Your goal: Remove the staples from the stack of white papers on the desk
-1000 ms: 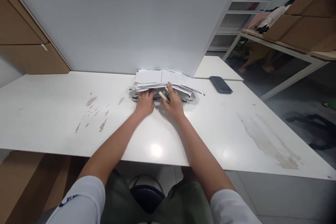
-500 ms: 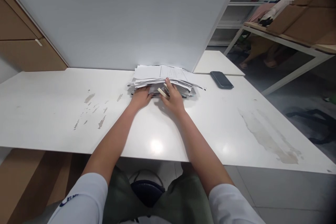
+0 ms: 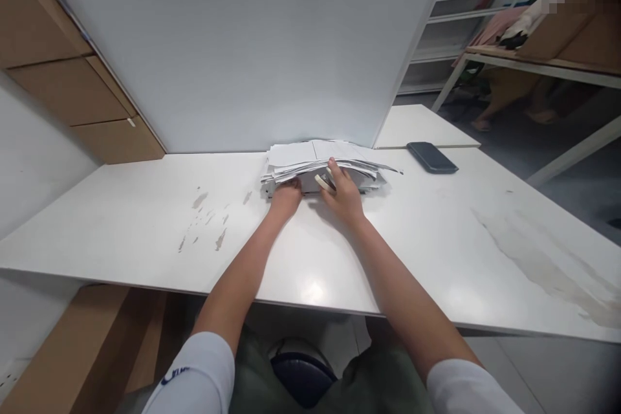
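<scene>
A thick, uneven stack of papers lies on the white table against the whiteboard. Its upper sheets are lifted in front, leaving a gap above the lower ones. At the front left edge of the stack, my left hand is closed on the papers, with its fingertips tucked partly out of sight. My right hand grips a small tool with two pale cream arms and a darker metal part between them; its exact kind is unclear. The fingers of that hand also rest against the raised sheets.
Behind the papers stands a large whiteboard. A dark phone-like object lies right of the stack on the worn white table. Cardboard boxes are stacked at left. A person's feet show under another table at right.
The whole view has shifted, so the table and papers appear farther right and lower. My left fingers have curled in more at the stack's edge. My right hand keeps the pale tool.
</scene>
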Demonstrator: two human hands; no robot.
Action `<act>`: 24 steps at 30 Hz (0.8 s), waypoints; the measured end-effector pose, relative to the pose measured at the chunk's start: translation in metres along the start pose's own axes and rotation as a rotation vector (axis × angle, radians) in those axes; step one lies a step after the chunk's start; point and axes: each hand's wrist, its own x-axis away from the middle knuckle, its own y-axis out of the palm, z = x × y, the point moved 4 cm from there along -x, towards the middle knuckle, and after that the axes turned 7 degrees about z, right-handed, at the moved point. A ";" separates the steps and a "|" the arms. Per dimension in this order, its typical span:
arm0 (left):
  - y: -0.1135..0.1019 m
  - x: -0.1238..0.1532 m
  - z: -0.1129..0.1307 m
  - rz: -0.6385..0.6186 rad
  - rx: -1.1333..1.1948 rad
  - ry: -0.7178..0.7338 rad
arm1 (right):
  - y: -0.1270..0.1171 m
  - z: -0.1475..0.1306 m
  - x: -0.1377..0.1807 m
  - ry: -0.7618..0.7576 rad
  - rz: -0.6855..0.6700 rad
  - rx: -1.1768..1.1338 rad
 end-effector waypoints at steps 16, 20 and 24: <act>-0.005 -0.002 -0.022 -0.041 0.226 -0.307 | -0.005 -0.004 0.004 0.086 0.058 -0.067; -0.003 -0.003 -0.021 -0.002 0.162 -0.242 | -0.005 -0.003 0.003 0.096 0.056 -0.069; -0.007 -0.005 -0.015 0.095 0.011 -0.054 | -0.006 -0.003 0.004 0.118 0.074 -0.087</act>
